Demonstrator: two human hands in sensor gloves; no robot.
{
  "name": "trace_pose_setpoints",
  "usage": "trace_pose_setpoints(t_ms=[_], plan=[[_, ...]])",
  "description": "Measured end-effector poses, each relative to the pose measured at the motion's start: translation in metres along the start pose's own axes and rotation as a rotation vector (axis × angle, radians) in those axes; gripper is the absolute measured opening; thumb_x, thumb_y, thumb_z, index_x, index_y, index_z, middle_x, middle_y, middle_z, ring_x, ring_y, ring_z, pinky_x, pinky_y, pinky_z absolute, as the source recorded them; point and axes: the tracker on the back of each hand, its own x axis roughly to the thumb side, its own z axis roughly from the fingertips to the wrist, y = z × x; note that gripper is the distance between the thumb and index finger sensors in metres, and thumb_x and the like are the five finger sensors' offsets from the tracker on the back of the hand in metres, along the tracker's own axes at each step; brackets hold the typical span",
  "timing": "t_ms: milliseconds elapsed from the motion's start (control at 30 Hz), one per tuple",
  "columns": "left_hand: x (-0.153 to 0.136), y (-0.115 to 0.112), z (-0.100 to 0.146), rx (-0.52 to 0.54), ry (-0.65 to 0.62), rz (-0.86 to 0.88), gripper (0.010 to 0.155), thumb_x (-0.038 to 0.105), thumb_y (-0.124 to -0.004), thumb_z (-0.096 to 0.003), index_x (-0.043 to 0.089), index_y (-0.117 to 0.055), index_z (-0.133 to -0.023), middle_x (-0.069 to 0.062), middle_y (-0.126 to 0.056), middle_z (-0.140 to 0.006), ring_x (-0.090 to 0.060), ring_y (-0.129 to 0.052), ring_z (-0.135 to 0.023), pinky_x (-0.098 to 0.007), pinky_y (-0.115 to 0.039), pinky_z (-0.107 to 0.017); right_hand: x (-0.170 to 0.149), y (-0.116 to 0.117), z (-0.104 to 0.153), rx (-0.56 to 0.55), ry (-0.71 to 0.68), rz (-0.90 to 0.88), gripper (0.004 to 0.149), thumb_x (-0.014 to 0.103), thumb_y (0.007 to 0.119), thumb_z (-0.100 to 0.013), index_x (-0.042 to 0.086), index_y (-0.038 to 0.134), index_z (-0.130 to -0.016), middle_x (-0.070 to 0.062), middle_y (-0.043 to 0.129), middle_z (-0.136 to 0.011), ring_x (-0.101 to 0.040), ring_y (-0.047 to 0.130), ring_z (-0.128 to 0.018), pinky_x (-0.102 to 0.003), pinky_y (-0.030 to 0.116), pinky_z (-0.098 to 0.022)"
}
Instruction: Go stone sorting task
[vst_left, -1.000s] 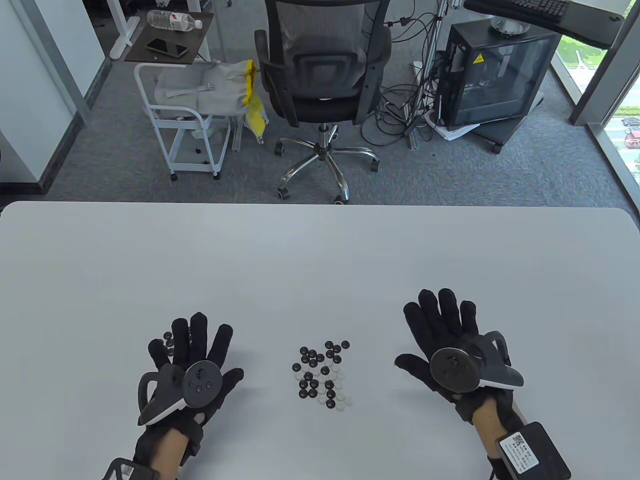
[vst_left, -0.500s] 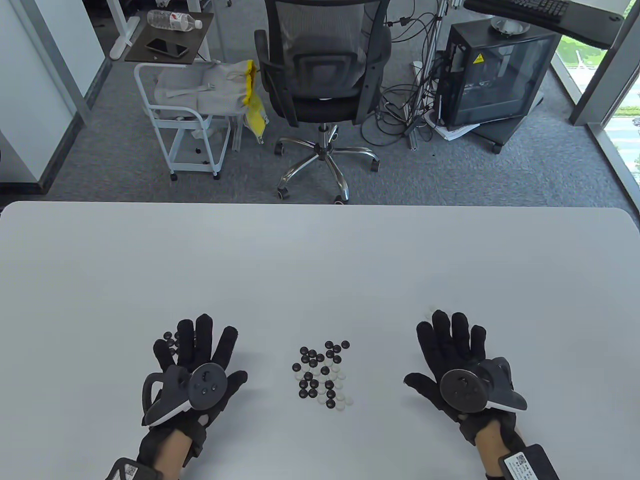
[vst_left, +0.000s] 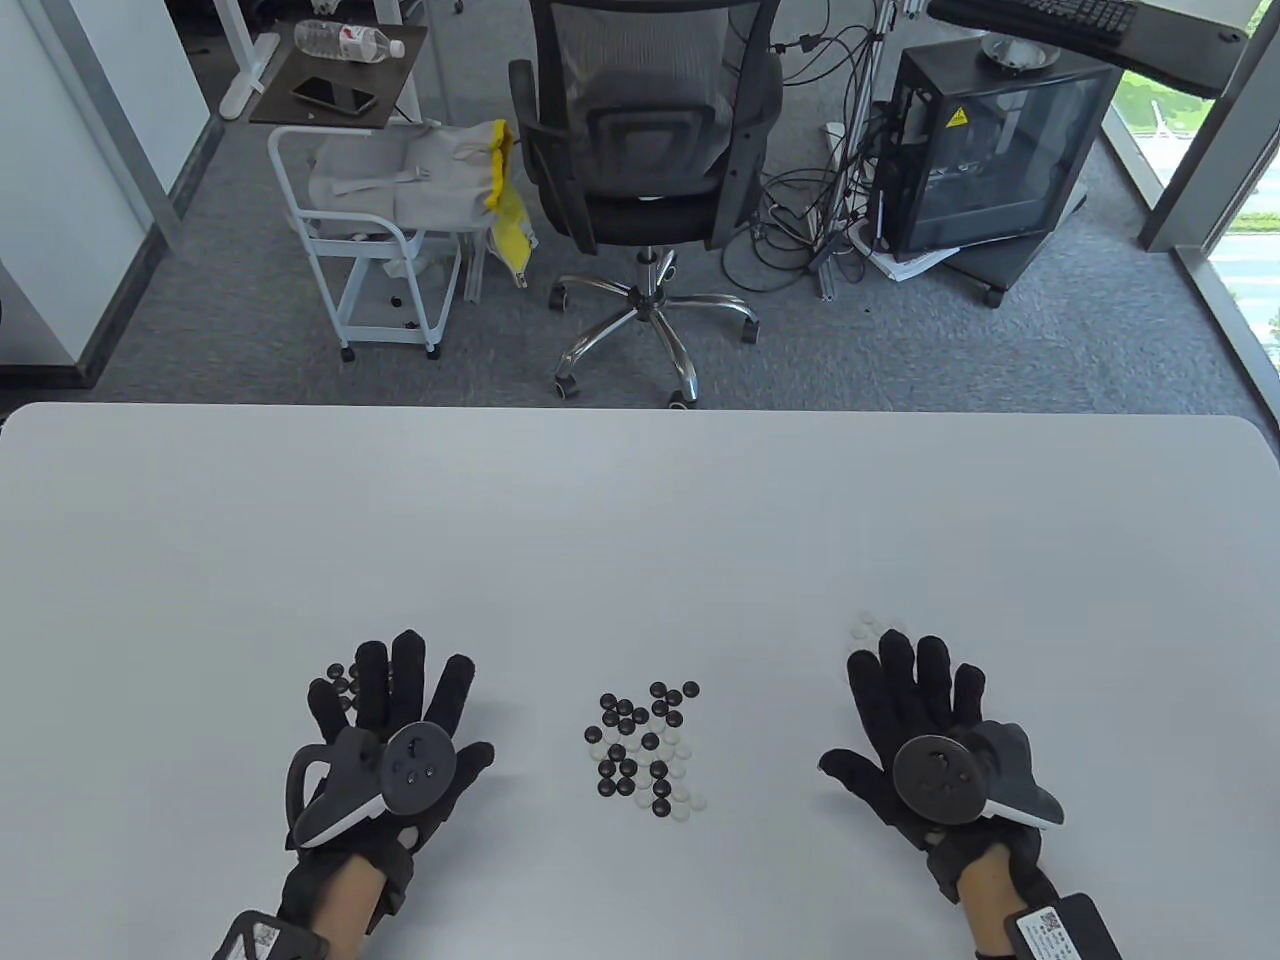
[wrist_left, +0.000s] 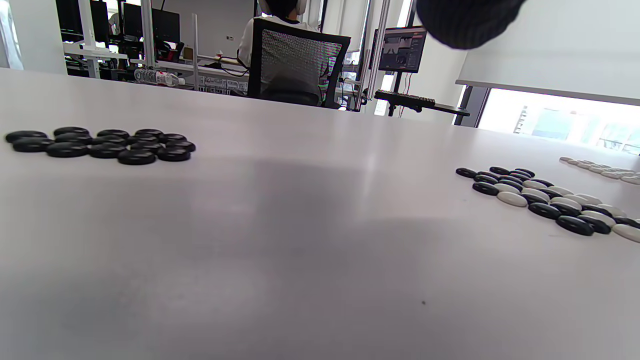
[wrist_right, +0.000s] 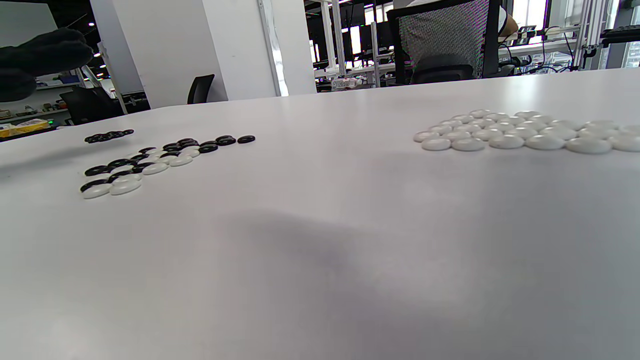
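Drawn back toward the near edge, right hand (vst_left: 925, 725) flat and empty like left hand (vst_left: 385, 715), uncovering white pile (wrist_right: 520, 131); mixed pile (vst_left: 645, 745) central, easily scattered by careless sweeps.

Past the far edge of your surface (vst_left: 640, 500) a black mesh chair (vst_left: 645, 130) stands on grey carpet, and left of it you have a white cart (vst_left: 375, 250) loaded with grey cloth and a yellow bag (vst_left: 510, 215). Behind the cart a small brown side table (vst_left: 340, 75) carries a lying plastic bottle (vst_left: 350, 40) and a dark phone (vst_left: 334, 95). To the chair's right you see loose cables (vst_left: 800, 210) beside a black glass-sided PC case (vst_left: 985, 150), and a keyboard (vst_left: 1065, 15) sits on a tray at the top right.
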Motion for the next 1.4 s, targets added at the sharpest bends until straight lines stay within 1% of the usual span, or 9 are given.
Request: trace_pose_setpoints(t_ms=[133, 367, 500, 600, 700, 900, 1133, 1300, 1400], plan=[[0.001, 0.006, -0.003, -0.01, -0.002, -0.01, 0.08, 0.057, -0.055, -0.0592, 0.023, -0.014, -0.119, -0.025, 0.015, -0.113, -0.053, 0.018, -0.096, -0.082, 0.003, -0.05, -0.002, -0.003, 0.001, -0.007, 0.003, -0.011, 0.089, 0.053, 0.049, -0.062, -0.007, 0.011, -0.114, -0.048, 0.001, -0.108, -0.069, -0.006, -0.089, -0.088, 0.007, -0.053], [-0.002, 0.054, -0.024, 0.015, 0.048, -0.005, 0.077, 0.055, -0.058, -0.0591, 0.026, -0.02, -0.12, -0.023, 0.014, -0.115, -0.052, 0.018, -0.096, -0.081, 0.005, -0.05, -0.008, -0.007, 0.006, -0.036, 0.02, -0.039, 0.088, 0.053, 0.05, -0.062, -0.007, 0.013, -0.115, -0.048, 0.002, -0.108, -0.069, -0.005, -0.09, -0.088, 0.007, -0.053], [-0.005, 0.088, -0.057, -0.167, 0.139, -0.019, 0.076, 0.056, -0.057, -0.0594, 0.029, -0.021, -0.12, -0.022, 0.016, -0.114, -0.051, 0.021, -0.095, -0.081, 0.006, -0.05, -0.011, -0.003, 0.003, -0.014, 0.025, -0.054, 0.088, 0.053, 0.05, -0.062, -0.007, 0.013, -0.115, -0.048, 0.002, -0.108, -0.069, -0.005, -0.09, -0.088, 0.007, -0.053], [-0.003, 0.097, -0.081, -0.293, 0.17, 0.019, 0.072, 0.056, -0.057, -0.0595, 0.031, -0.027, -0.12, -0.021, 0.015, -0.115, -0.051, 0.022, -0.095, -0.081, 0.007, -0.049, -0.013, -0.003, 0.002, -0.012, 0.032, -0.063, 0.088, 0.053, 0.05, -0.062, -0.007, 0.013, -0.115, -0.048, 0.002, -0.108, -0.069, -0.005, -0.09, -0.088, 0.007, -0.053], [0.014, 0.089, -0.104, -0.478, 0.144, 0.073, 0.066, 0.055, -0.058, -0.0594, 0.032, -0.041, -0.119, -0.022, 0.012, -0.115, -0.051, 0.019, -0.095, -0.081, 0.005, -0.049, -0.015, -0.002, 0.003, -0.006, 0.039, -0.069, 0.088, 0.053, 0.05, -0.062, -0.007, 0.014, -0.115, -0.048, 0.002, -0.108, -0.069, -0.005, -0.09, -0.088, 0.007, -0.053], [0.07, 0.059, -0.143, -0.61, 0.065, 0.106, 0.059, 0.053, -0.061, -0.0586, 0.034, -0.059, -0.114, -0.021, 0.004, -0.117, -0.052, 0.012, -0.097, -0.081, 0.001, -0.05, -0.015, -0.002, 0.003, 0.007, 0.047, -0.082, 0.087, 0.052, 0.05, -0.063, -0.007, 0.015, -0.116, -0.048, 0.002, -0.108, -0.069, -0.005, -0.089, -0.088, 0.007, -0.053], [0.141, 0.023, -0.167, -0.66, -0.141, 0.152, 0.054, 0.052, -0.061, -0.0587, 0.037, -0.066, -0.111, -0.02, 0.003, -0.117, -0.051, 0.012, -0.096, -0.081, 0.002, -0.05, -0.015, -0.002, 0.002, 0.033, 0.058, -0.107, 0.087, 0.052, 0.051, -0.063, -0.007, 0.016, -0.116, -0.048, 0.002, -0.108, -0.069, -0.006, -0.089, -0.089, 0.007, -0.053], [0.163, 0.004, -0.175, -0.69, -0.168, 0.098, 0.056, 0.052, -0.059, -0.0578, 0.039, -0.058, -0.112, -0.02, 0.007, -0.115, -0.051, 0.016, -0.095, -0.08, 0.003, -0.05, -0.015, -0.001, 0.002, 0.038, 0.054, -0.107, 0.087, 0.052, 0.051, -0.063, -0.007, 0.016, -0.116, -0.048, 0.002, -0.108, -0.069, -0.006, -0.089, -0.089, 0.007, -0.053], [0.167, -0.009, -0.178, -0.706, -0.145, 0.086, 0.065, 0.057, -0.052, -0.0513, 0.04, -0.051, -0.114, -0.02, 0.012, -0.112, -0.051, 0.02, -0.092, -0.08, 0.004, -0.049, -0.016, -0.002, 0.003, 0.037, 0.054, -0.112, 0.087, 0.052, 0.05, -0.063, -0.007, 0.016, -0.116, -0.048, 0.002, -0.109, -0.069, -0.006, -0.089, -0.089, 0.007, -0.053]])
